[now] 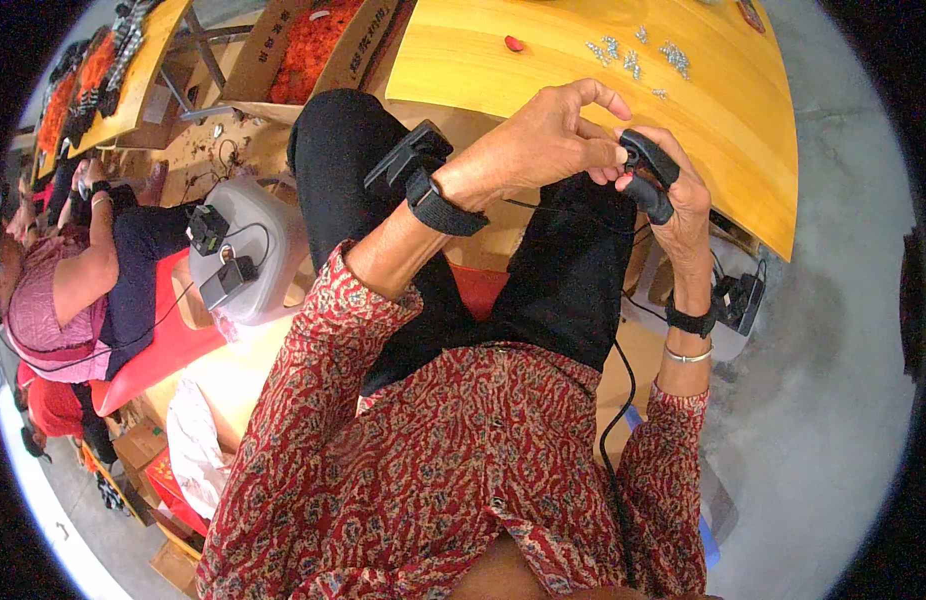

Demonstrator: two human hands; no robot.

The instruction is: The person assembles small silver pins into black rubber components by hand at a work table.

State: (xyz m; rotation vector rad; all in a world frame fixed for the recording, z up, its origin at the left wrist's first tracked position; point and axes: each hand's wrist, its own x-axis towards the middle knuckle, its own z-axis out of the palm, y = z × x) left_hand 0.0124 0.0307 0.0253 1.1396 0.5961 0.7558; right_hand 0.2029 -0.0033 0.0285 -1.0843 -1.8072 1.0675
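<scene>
My left hand (558, 140) reaches across to my right hand (691, 195) above the near right part of the yellow table (463, 65). Its thumb and fingertips are pinched together at the right hand's fingertips, while the forefinger stretches out above. Curved black pieces (650, 157) lie along the right thumb and forefinger; whether they are worn or held, I cannot tell. The right fingers are bent and closed around this spot. Anything small between the fingertips is hidden. Small silvery pieces (673, 60) lie in loose clusters on the table beyond, near a small red piece (514, 44).
A cardboard box (348, 60) of orange fluffy material stands at the far left. Nearer left are a grey plastic stool (258, 290) with black devices on it and a seated person (73, 290). A black cable (623, 400) hangs beside my right arm. Grey floor (833, 300) lies right.
</scene>
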